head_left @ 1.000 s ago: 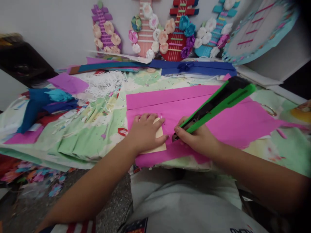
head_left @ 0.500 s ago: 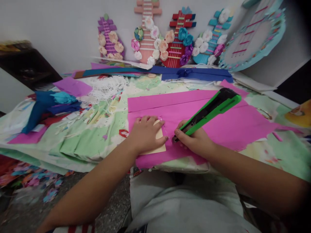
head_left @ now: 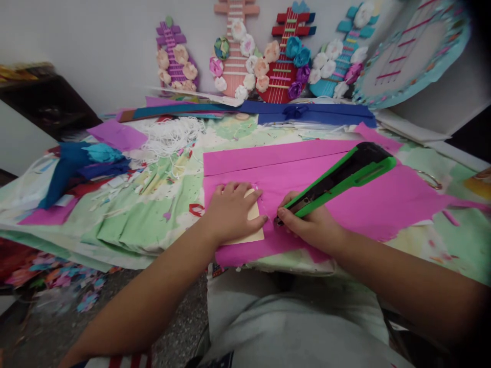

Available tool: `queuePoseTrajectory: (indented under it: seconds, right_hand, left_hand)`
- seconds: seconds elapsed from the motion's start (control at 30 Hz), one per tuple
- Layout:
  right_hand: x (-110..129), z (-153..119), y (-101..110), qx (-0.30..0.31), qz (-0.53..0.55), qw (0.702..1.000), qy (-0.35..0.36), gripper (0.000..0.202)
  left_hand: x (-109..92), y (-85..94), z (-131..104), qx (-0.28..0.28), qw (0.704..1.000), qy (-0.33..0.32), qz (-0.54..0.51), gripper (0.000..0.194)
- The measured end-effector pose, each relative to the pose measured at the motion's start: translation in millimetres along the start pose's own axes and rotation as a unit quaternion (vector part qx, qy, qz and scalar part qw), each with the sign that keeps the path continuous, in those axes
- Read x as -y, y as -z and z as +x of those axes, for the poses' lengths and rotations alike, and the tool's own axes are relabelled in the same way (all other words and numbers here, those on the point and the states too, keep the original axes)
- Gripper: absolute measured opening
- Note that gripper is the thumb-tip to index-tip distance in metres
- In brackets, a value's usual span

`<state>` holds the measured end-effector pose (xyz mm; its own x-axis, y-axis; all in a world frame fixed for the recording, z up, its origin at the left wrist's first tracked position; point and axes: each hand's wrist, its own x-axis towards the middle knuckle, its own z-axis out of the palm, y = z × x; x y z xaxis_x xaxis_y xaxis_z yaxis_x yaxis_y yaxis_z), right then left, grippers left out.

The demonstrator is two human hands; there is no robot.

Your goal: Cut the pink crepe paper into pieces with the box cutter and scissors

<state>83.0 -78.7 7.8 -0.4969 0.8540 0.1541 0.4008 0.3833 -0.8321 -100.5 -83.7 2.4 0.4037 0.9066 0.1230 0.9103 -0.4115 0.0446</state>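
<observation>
My left hand (head_left: 232, 214) lies with fingers spread on a pale yellow card (head_left: 255, 233), pressing it onto the bright pink sheet (head_left: 368, 209). Just to the right, my right hand (head_left: 307, 225) is closed around the front end of a green and black cutter (head_left: 337, 179). The cutter leans up to the right, its metal tip low beside the card's right edge. Faint pale marks run across the pink sheet between my hands. A long cut line crosses the sheet's upper part.
White string (head_left: 172, 138) lies in a heap at the back left, near a purple sheet (head_left: 117, 134) and blue scraps. Blue strips (head_left: 330, 115) and several decorated paper guitars (head_left: 282, 71) line the back. A gold ring (head_left: 429, 179) is at the right.
The view has shifted slightly. The cutter's rear end now leans a little further right and lower in my right hand. My left hand stays on the card.
</observation>
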Motion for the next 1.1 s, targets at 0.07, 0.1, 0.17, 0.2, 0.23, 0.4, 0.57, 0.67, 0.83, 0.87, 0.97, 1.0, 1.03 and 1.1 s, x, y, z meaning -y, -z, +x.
queuePoseTrajectory:
  seconds: [0.07,0.1,0.17,0.2,0.23,0.4,0.57,0.67,0.83,0.87,0.97,1.0,1.03,1.1]
  right_hand:
    - [0,0,0,-0.003,0.0,1.0,-0.003,0.025]
    - [0,0,0,-0.004,0.0,1.0,-0.004,0.026]
    - [0,1,-1,-0.001,-0.002,1.0,-0.007,0.026]
    - [0,1,-1,0.0,-0.003,1.0,-0.009,0.026]
    - [1,1,-1,0.0,-0.006,1.0,-0.011,0.026]
    - [2,4,-2,0.004,-0.027,0.999,-0.021,0.026]
    - [6,7,-2,0.028,-0.062,0.997,-0.049,0.023]
    - [6,9,-3,0.035,-0.068,0.996,-0.049,0.026]
    - [6,13,-2,0.038,-0.053,0.996,-0.064,0.026]
    - [6,14,-2,0.041,-0.045,0.996,-0.072,0.026]
    - [5,13,2,0.066,-0.012,0.992,-0.102,0.031]
    - [4,13,3,0.078,0.004,0.991,-0.111,0.032]
    - [3,13,3,0.086,0.02,0.989,-0.12,0.034]
    - [1,12,4,0.087,0.052,0.986,-0.133,0.037]
  left_hand:
    - [0,-0.1,0,0.001,1.0,-0.001,0.0,0.055]
    - [0,-0.1,0,0.001,1.0,-0.001,0.0,0.055]
    - [0,-0.2,0,0.003,1.0,-0.002,0.002,0.056]
    - [0,-0.2,0,0.003,1.0,-0.002,0.003,0.056]
    - [0,-0.2,0,0.003,1.0,-0.002,0.005,0.056]
    - [0,0.4,1,0.003,1.0,0.001,0.005,0.055]
    - [-1,1.1,1,0.008,1.0,0.003,0.004,0.054]
    - [0,1.1,2,0.011,1.0,0.002,0.008,0.053]
    - [-1,0.8,2,0.012,1.0,0.002,0.006,0.052]
    - [-1,0.8,2,0.011,1.0,0.002,0.006,0.052]
    - [-1,1.1,2,0.009,1.0,-0.003,0.008,0.053]
    - [-1,1.2,1,0.008,1.0,-0.004,0.009,0.053]
    - [-1,1.2,1,0.007,1.0,-0.006,0.009,0.053]
    - [-1,1.1,1,0.005,1.0,-0.007,0.009,0.053]
